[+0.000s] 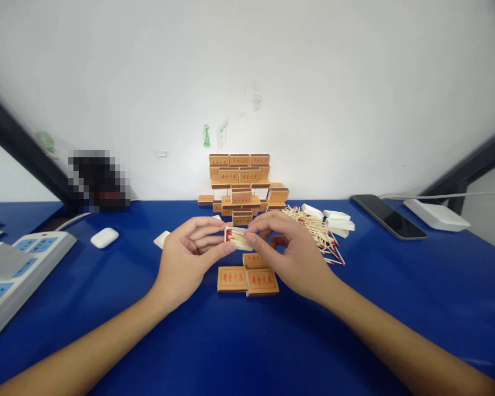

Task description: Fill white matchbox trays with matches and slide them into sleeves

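Observation:
A white matchbox tray filled with red-headed matches is held up between my two hands. My left hand is closed on the tray's left end, thumb in front and fingers behind. At the other end, my right hand grips it between thumb and fingers, hiding that side. Just below lie several orange matchboxes with red characters, close together on the blue table. Beyond my hands rises a stack of matchboxes against the wall. Loose matches form a heap to the right.
White empty trays lie by the match heap. At right are a phone and a white box. On the left sit a white earbud case and a power strip. A pale wall bounds the blue table.

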A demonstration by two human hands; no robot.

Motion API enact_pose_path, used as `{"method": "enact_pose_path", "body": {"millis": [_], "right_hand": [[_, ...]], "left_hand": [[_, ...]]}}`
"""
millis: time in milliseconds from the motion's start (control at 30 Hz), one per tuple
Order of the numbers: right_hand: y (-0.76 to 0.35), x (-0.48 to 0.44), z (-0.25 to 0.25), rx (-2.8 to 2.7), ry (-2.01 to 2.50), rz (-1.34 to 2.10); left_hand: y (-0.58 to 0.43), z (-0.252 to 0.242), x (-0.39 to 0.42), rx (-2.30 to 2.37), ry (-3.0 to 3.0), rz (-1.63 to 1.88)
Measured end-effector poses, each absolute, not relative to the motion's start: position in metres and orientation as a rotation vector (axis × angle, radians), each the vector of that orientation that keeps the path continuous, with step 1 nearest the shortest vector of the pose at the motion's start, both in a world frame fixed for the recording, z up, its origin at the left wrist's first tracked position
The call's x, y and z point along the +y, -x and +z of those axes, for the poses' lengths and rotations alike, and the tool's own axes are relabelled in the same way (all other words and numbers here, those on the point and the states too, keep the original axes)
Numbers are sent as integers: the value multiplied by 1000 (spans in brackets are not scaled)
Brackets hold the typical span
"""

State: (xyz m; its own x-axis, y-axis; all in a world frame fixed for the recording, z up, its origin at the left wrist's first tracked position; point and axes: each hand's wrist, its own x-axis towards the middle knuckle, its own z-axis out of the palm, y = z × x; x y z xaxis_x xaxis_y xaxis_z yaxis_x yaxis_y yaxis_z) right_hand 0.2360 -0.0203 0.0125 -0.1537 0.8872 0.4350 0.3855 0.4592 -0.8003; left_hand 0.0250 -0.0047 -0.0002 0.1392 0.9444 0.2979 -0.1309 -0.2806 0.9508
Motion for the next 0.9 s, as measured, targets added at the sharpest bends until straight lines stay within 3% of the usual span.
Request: {"method": "enact_pose_path", "body": {"millis": [233,900], "right_hand": [[-241,-17,18,-1797,1141,732],[-246,-17,14,-1974,1070,480]], "left_hand": [[-25,-1,-4,813,-1417,1230],[-27,-1,-8,823,-1452,1186]]}}
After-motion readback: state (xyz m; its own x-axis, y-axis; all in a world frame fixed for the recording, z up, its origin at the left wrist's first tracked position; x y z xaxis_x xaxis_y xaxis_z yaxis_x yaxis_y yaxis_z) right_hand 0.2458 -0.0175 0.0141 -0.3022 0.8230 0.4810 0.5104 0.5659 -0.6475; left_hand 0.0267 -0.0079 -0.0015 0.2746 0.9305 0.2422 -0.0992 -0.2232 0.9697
